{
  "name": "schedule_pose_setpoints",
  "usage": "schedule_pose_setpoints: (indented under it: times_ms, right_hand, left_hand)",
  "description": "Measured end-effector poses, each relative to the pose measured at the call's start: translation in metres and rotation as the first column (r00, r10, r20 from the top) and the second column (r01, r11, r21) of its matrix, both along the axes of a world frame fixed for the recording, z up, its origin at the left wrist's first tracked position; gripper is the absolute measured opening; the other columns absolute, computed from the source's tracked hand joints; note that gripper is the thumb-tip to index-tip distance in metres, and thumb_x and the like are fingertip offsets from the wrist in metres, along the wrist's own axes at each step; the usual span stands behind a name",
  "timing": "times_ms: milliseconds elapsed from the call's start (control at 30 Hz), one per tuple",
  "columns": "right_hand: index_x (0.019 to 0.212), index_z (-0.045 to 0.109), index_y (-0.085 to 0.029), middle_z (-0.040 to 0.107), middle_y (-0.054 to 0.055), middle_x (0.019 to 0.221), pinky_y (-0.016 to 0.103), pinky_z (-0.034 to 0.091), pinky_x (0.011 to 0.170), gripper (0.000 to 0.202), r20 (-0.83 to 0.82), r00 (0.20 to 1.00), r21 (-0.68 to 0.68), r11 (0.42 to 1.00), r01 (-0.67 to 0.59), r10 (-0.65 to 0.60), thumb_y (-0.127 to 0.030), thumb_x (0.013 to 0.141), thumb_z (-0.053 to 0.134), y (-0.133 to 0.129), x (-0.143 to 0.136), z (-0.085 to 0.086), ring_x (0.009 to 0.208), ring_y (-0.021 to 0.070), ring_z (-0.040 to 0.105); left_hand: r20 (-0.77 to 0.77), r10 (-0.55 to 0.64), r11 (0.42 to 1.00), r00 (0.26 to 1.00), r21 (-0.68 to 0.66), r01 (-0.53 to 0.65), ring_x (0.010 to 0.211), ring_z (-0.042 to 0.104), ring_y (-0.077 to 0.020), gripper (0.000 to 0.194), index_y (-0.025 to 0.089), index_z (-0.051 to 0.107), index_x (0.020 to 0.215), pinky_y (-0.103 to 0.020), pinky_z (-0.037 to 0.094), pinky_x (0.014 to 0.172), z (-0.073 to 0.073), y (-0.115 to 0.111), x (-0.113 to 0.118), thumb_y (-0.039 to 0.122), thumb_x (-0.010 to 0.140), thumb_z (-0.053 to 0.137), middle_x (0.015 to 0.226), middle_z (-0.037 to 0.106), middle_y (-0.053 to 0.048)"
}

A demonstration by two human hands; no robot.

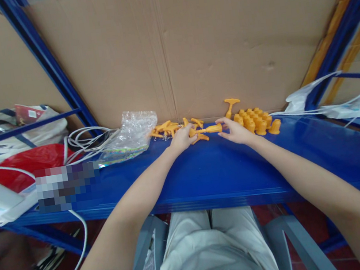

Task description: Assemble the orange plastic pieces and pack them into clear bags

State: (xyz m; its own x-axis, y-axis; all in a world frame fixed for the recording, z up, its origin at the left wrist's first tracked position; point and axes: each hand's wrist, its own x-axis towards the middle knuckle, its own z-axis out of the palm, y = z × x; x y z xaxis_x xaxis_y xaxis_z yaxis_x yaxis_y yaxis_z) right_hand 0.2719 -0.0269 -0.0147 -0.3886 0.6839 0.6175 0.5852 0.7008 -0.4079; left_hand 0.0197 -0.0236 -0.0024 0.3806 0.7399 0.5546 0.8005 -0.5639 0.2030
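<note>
Yellow-orange plastic piece [211,129], 1 item: slim shaft, flared at its right end, lying roughly crosswise above the blue tabletop [212,170], between the 2 hands; its left end is partly covered by fingers. Left hand [182,140]: fingers closed about the left end. Right hand [235,131]: thumb and fingers narrowed on the flared end. Loose handle-like pieces [167,129], same colour: heaped beyond and beside the left hand, too jumbled to count; 1 curved piece [201,138] lies just under the held shaft, close to the left fingers. T-topped piece [231,107], 1 item: upright, beyond the right hand. Cup-like pieces [255,118], same colour: grouped in close rows just beside the right hand, partly blocked by it. Clear plastic bag [133,135], 1 item: crumpled, left of the heap. White cables [89,138]: coiled farther left, near a red bag [44,159] and a white power strip [18,209]. Cardboard sheet [167,47]: backing the table.
</note>
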Motion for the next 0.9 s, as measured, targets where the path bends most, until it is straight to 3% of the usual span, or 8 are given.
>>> schedule_pose_setpoints:
  times_ms: [200,367,567,667,767,900]
  right_hand:
    - [0.113,0.064,-0.019,0.07,0.01,0.112,0.044,0.056,0.091,0.038,-0.226,0.974,-0.215,0.975,-0.063,0.014,-0.031,0.078,0.072,-0.005,0.0,0.005,0.096,0.0231,0.069]
    - [0.098,0.064,-0.018,0.073,0.007,0.088,0.04,0.06,0.079,0.037,-0.368,0.93,-0.342,0.931,-0.124,-0.012,-0.048,0.079,0.073,-0.009,-0.005,0.008,0.074,0.0191,0.071]
    - [0.096,0.059,-0.018,0.071,0.004,0.074,0.028,0.059,0.062,0.023,-0.384,0.908,-0.496,0.867,-0.051,-0.166,-0.04,0.094,0.059,-0.015,-0.013,0.011,0.056,0.0127,0.066]
    - [0.105,0.058,-0.019,0.071,0.003,0.077,0.027,0.058,0.063,0.02,-0.367,0.922,-0.513,0.854,-0.088,-0.126,-0.034,0.093,0.061,-0.017,-0.011,0.012,0.06,0.0126,0.068]
    - [0.112,0.054,-0.021,0.07,0.0,0.079,0.029,0.058,0.065,0.035,-0.383,0.923,-0.486,0.856,-0.175,-0.029,-0.028,0.082,0.073,-0.017,-0.007,0.011,0.064,0.0137,0.069]
    - [0.105,0.053,-0.021,0.069,-0.001,0.076,0.03,0.057,0.063,0.04,-0.419,0.908,-0.462,0.86,-0.218,0.005,-0.034,0.077,0.078,-0.017,-0.005,0.009,0.06,0.0135,0.067]
  left_hand:
    - [0.008,-0.026,0.999,1.0,0.029,0.026,0.076,0.066,-0.0192,0.03,0.018,0.062,0.109,-0.029,0.05,0.073,0.0,0.001,-0.005,0.024,0.08,0.065,0.08,0.069,-0.003]
    - [0.0,-0.021,0.999,1.0,0.026,0.021,0.079,0.067,-0.02,0.031,0.018,0.061,0.111,-0.03,0.05,0.075,0.002,-0.002,-0.005,0.024,0.08,0.065,0.083,0.07,-0.004]
    - [-0.043,0.004,0.999,0.999,0.038,-0.003,0.086,0.068,-0.0222,0.034,0.017,0.061,0.114,-0.032,0.052,0.079,0.002,-0.001,-0.004,0.026,0.082,0.065,0.091,0.072,-0.007]
    - [-0.057,0.01,0.999,0.998,0.046,-0.008,0.087,0.069,-0.022,0.034,0.017,0.061,0.114,-0.031,0.052,0.078,0.002,-0.001,-0.004,0.026,0.082,0.065,0.091,0.072,-0.007]
    - [-0.052,0.029,0.999,0.998,0.042,-0.027,0.087,0.069,-0.0223,0.034,0.017,0.06,0.115,-0.031,0.051,0.077,0.002,-0.001,-0.005,0.025,0.083,0.065,0.091,0.072,-0.007]
    - [-0.04,0.024,0.999,0.999,0.047,-0.022,0.087,0.068,-0.0221,0.032,0.017,0.06,0.114,-0.03,0.051,0.078,0.003,-0.002,-0.006,0.025,0.083,0.064,0.09,0.071,-0.006]
